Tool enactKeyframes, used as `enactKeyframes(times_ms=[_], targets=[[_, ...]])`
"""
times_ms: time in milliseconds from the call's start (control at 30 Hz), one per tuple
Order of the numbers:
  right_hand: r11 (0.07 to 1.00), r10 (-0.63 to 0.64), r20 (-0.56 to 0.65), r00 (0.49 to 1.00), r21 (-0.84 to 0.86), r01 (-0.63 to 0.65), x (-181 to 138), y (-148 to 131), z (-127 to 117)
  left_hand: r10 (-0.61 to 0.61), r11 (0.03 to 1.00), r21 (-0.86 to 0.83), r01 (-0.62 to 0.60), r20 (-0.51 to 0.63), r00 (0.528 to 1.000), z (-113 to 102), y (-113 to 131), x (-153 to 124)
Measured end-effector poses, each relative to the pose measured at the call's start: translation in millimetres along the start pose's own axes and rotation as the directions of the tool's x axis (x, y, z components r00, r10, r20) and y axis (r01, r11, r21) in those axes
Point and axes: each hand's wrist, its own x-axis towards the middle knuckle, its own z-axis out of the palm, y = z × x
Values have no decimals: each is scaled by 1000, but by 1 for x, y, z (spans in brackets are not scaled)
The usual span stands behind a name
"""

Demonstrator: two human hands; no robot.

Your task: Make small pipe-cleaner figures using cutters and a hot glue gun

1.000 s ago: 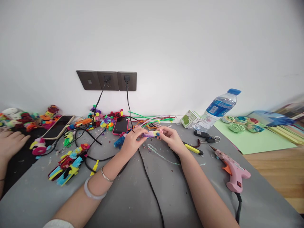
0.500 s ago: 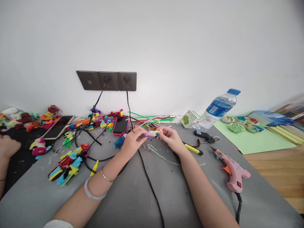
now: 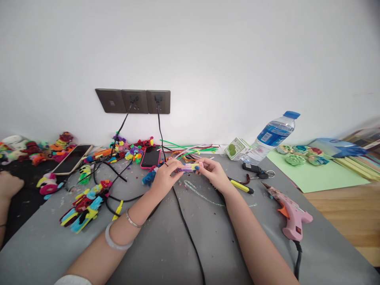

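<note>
My left hand (image 3: 165,176) and my right hand (image 3: 214,173) meet over the middle of the grey mat (image 3: 166,245). Together they pinch a small purple and yellow pipe-cleaner piece (image 3: 187,168) between their fingertips, the left hand at its left end, the right at its right end. Both hands have their fingers curled closed on it. A bangle and a thin bracelet sit on my left wrist. A black cable (image 3: 185,225) runs under my hands toward me.
Colourful pipe-cleaner figures (image 3: 84,204) lie left. Two phones (image 3: 73,158) (image 3: 151,156) lie near the wall, cables to sockets (image 3: 133,101). Right: yellow cutter (image 3: 242,186), keys (image 3: 258,170), pink glue gun (image 3: 289,213), water bottle (image 3: 271,136), green paper (image 3: 320,174). Another person's hand (image 3: 8,186) is far left.
The other person's hand at far left drew back from flat to a curled fist. My own hands hold almost still on the piece.
</note>
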Motion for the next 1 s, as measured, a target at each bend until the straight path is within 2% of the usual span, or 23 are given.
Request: enactKeyframes(times_ms=[467,1000], targets=[[1000,8,6,1000,31,-8,0,-1,0,27,999,35,-27,-7,1000,0,0,0],[1000,9,11,1000,-8,-9,-1,-3,-1,77,994,84,-74,-21,997,-1,0,2]])
